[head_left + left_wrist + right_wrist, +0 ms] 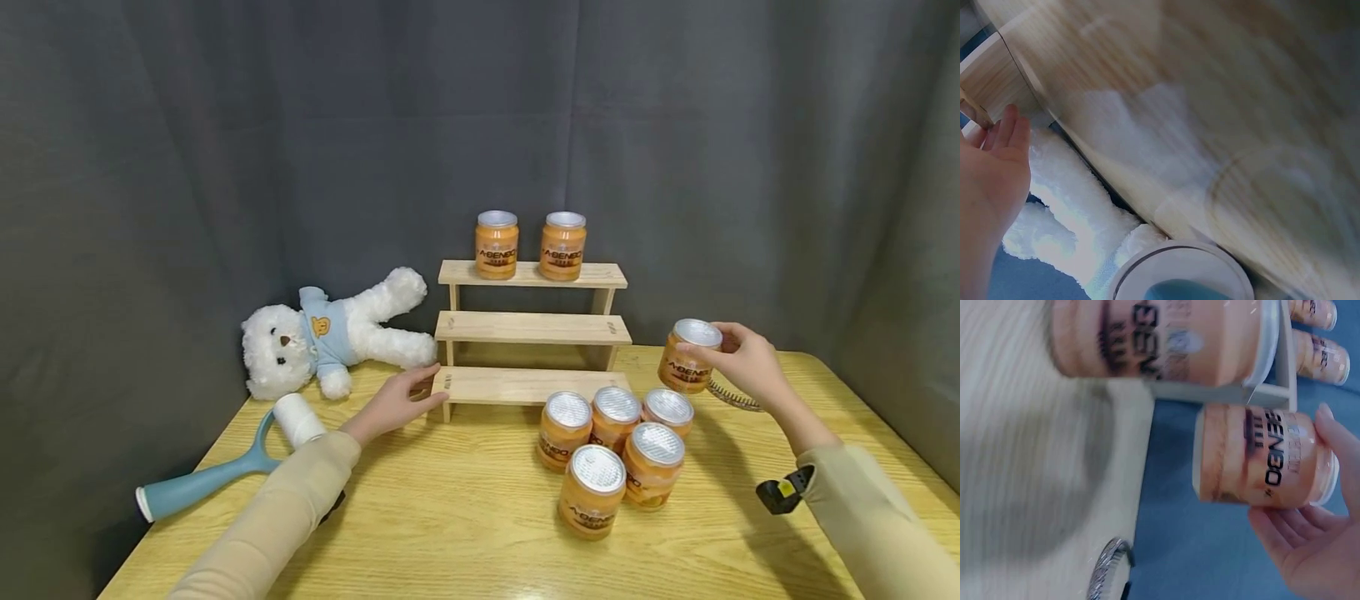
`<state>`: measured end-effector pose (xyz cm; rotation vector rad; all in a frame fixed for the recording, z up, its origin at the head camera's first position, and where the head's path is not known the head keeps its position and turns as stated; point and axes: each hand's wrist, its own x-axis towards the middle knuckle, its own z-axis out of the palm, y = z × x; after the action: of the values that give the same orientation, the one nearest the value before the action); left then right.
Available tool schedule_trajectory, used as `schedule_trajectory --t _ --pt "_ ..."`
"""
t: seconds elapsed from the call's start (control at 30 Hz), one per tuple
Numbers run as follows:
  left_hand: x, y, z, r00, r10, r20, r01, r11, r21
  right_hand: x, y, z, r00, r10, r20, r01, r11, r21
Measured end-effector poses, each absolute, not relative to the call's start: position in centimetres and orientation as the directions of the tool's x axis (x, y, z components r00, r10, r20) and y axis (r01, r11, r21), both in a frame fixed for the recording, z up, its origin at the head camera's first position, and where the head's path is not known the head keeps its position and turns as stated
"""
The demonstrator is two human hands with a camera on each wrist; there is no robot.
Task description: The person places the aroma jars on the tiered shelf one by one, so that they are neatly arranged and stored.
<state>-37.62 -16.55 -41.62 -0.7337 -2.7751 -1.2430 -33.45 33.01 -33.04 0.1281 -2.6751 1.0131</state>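
My right hand grips an orange jar with a silver lid, lifted just above the table to the right of a three-step wooden rack. In the right wrist view the held jar lies between my thumb and fingers. Two more orange jars stand on the rack's top step. Several jars cluster on the table in front of the rack. My left hand, fingers straight, rests against the left end of the rack's bottom step; the left wrist view shows the same hand beside the wood.
A white teddy bear in a blue shirt lies at the back left. A blue-handled lint roller lies near the left table edge. A dark curtain hangs behind. A coiled cable lies under my right wrist.
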Motion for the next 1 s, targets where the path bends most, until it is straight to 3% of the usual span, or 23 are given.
schedule_trajectory --t 0.27,1.0 --pt "-37.8 -16.4 -41.7 -0.889 0.411 0.202 0.425 0.577 0.697 -33.7 30.5 -30.6 -0.942 0.073 0.328 -0.175 0.727 -0.664" --pt "-37.7 -16.6 -41.6 -0.885 0.419 0.201 0.432 0.58 0.691 -35.8 22.0 -28.4 -0.941 -0.012 0.338 -0.282 0.578 -0.766"
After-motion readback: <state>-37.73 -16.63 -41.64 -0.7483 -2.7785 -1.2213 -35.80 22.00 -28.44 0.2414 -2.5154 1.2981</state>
